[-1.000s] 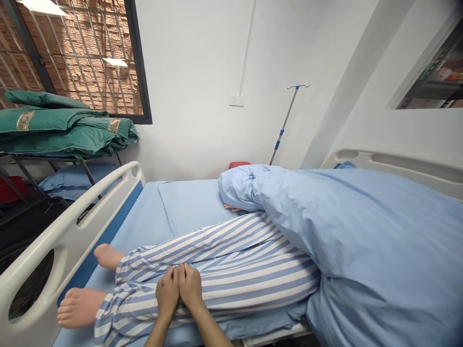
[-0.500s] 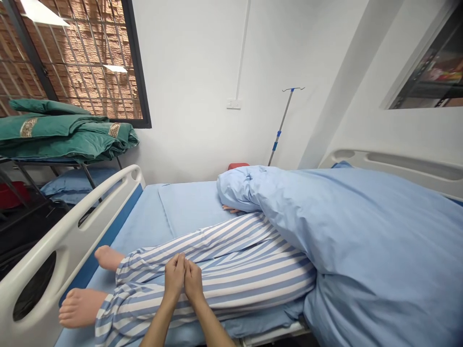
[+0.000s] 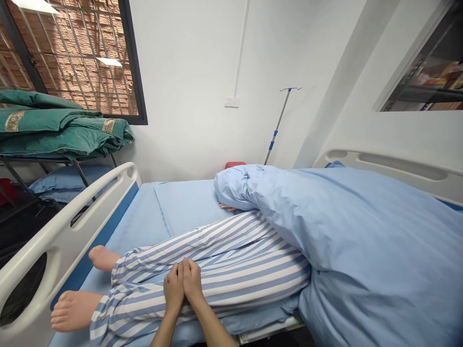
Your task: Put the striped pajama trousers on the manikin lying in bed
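My left hand (image 3: pixel 174 286) and my right hand (image 3: pixel 191 278) are side by side, touching each other, over the striped trousers (image 3: pixel 249 279). Both have their fingers curled closed; the palms face away, so what they hold, if anything, is hidden. The blue-and-white trousers clothe the legs of a figure lying on the bed. Its smooth bare feet (image 3: pixel 76 311) look like a mannequin's. A light blue quilt (image 3: pixel 347 226) covers the upper body, and a few fingers (image 3: pixel 227 207) of the figure peek out below its folded edge.
The bed's pale footboard (image 3: pixel 68 226) rises at left and its headboard (image 3: pixel 398 166) at right. Against the far wall stand an IV pole (image 3: pixel 278 125) and a red object (image 3: pixel 235 165). Folded green quilts (image 3: pixel 65 130) lie on a metal-framed stand under the barred window.
The view has turned slightly to the right. My right hand has shifted a little up beside the left one, and the fingers of both are curled further down. The quilt and legs lie as before.
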A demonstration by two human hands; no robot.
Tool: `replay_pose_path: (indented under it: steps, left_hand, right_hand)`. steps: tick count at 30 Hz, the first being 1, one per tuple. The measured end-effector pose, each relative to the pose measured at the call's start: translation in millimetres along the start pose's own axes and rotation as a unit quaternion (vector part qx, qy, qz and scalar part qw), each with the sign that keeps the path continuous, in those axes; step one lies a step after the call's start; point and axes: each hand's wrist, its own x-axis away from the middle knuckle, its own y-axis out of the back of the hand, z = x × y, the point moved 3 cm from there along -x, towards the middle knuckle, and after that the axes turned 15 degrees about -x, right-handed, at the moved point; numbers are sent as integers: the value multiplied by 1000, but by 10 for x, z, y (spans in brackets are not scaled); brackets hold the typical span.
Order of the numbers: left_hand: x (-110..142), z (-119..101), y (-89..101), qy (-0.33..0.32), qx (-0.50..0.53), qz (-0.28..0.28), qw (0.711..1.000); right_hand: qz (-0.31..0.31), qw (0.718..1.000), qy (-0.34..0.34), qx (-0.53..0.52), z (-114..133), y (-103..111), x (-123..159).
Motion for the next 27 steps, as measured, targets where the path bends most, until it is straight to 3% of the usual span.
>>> replay_pose_path:
  steps: [5, 10, 17, 23, 27]
  left_hand:
    - [10, -3, 33, 2, 12, -8, 1000]
    - [33, -30, 17, 3, 13, 26, 1000]
    - [44, -56, 7, 5, -6, 23, 1000]
    - [38, -41, -27, 1, 3, 28, 1000]
    - [51, -151, 130, -10, 49, 47, 998]
  right_hand:
    - [16, 998, 12, 59, 166, 42, -33]
    - [55, 992, 69, 87, 351, 142, -38]
    - [29, 983, 58, 173, 132, 224, 65]
    - [17, 984, 76, 157, 129, 223, 67]
    - [14, 984, 70, 164, 131, 233, 58]
